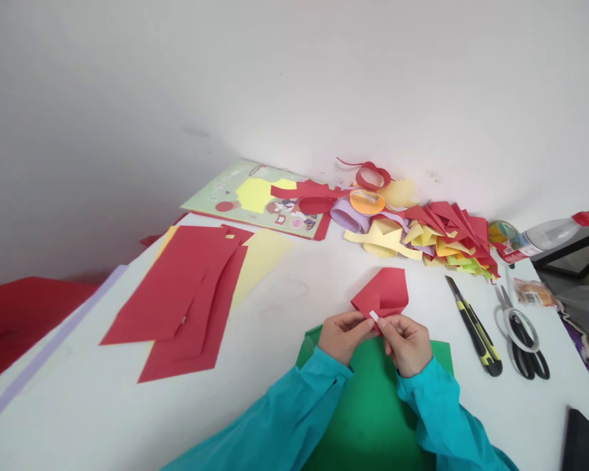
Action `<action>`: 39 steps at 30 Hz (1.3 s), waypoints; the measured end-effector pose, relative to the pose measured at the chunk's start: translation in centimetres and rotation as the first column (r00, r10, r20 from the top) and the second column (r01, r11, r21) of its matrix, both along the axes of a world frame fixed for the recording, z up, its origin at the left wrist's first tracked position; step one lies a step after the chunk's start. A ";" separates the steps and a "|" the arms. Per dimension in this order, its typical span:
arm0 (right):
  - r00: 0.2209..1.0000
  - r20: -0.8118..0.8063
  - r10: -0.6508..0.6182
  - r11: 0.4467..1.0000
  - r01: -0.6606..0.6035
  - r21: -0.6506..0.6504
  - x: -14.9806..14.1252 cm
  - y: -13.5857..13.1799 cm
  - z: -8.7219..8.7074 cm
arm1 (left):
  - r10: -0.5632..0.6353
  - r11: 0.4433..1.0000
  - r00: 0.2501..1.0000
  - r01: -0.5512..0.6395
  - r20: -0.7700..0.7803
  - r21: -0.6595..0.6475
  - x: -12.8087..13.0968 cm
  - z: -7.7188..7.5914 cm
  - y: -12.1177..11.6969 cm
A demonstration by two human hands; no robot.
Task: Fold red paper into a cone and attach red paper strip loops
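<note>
My left hand [342,333] and my right hand [408,340] meet at the near edge of a folded red paper piece [385,291] on the white table [285,294]. Both hands have their fingers pinched together on that edge, where a small white strip [374,316] shows between the fingertips. The red piece rests partly on a green sheet [373,412] that lies under my teal sleeves.
Red and yellow sheets [186,294] lie to the left. A craft booklet [255,196] and a heap of coloured paper scraps [422,232] lie by the wall. A utility knife [474,324], scissors [520,333] and a plastic bottle [544,235] lie at the right.
</note>
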State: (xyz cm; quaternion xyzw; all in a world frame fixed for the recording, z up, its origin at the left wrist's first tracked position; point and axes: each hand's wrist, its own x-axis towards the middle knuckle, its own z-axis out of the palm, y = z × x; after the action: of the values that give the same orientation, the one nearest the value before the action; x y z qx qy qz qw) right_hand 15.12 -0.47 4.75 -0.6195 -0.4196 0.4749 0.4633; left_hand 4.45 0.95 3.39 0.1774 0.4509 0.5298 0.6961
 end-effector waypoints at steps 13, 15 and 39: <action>1.000 0.020 -0.007 1.000 0.006 0.019 -0.1 0.0 -0.1 | -0.017 1.000 1.000 0.017 0.005 -0.007 0.0 -0.2 0.0; 1.000 0.026 -0.007 1.000 0.006 0.028 -0.1 0.0 -0.1 | -0.019 1.000 1.000 0.019 0.009 -0.009 0.0 -0.2 0.1; 0.998 0.041 -0.040 0.998 0.038 0.042 -0.3 -0.1 -0.2 | -0.014 1.000 0.999 0.013 0.035 0.004 0.1 0.0 -0.1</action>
State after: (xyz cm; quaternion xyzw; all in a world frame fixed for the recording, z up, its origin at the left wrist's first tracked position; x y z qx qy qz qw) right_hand 14.81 -0.61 4.53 -0.6275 -0.4268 0.4440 0.4764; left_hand 4.52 0.87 3.36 0.1725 0.4363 0.5291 0.7071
